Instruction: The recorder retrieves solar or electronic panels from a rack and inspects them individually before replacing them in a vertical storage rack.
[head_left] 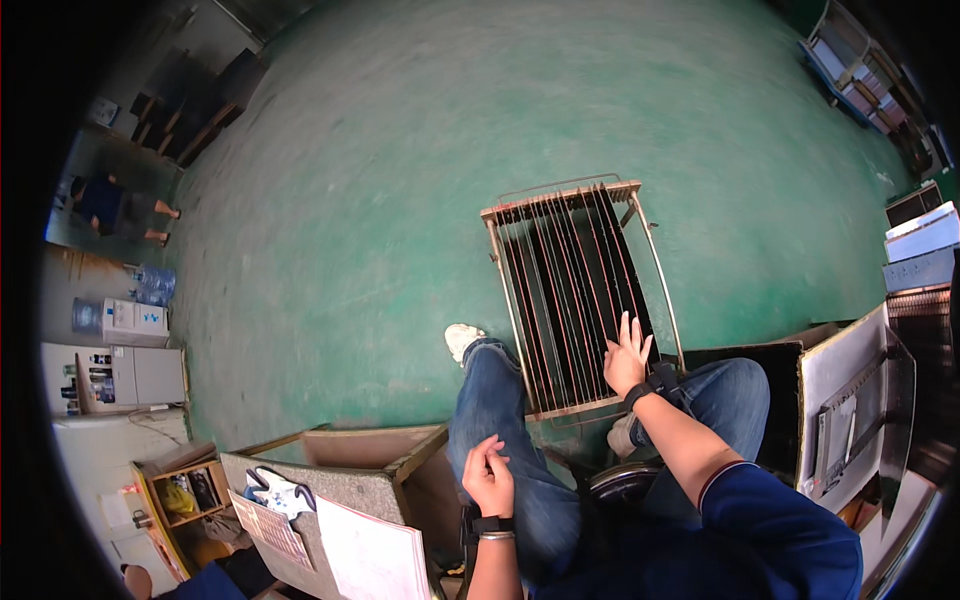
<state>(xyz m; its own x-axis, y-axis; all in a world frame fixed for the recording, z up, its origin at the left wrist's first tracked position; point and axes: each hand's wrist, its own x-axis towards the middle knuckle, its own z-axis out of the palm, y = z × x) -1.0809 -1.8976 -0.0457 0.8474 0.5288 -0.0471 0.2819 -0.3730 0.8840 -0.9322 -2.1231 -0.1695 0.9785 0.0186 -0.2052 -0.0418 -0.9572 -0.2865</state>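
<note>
Rack (pixel 562 199), metal-framed, with close-set lengthwise strips: on green floor (pixel 330 220), ahead of both knees; near right corner partly hidden behind right hand (pixel 628 365). Dark interior: hard to make out. Right hand: fingers extended, released; contact with strips unclear. Left hand (pixel 488 480): above left thigh (pixel 535 510), fingers curled; grasp impossible to tell. Worktop (pixel 362 490): papers (pixel 370 550) along right edge, cut off below. Floor: broad stretch beyond rack's far and left edges.

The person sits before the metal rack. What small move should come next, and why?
Perhaps lower the right hand toward the dark pieces in the rack: its fingers are spread over the rack's near right part, seemingly holding nothing. The left hand looks empty too.
</note>
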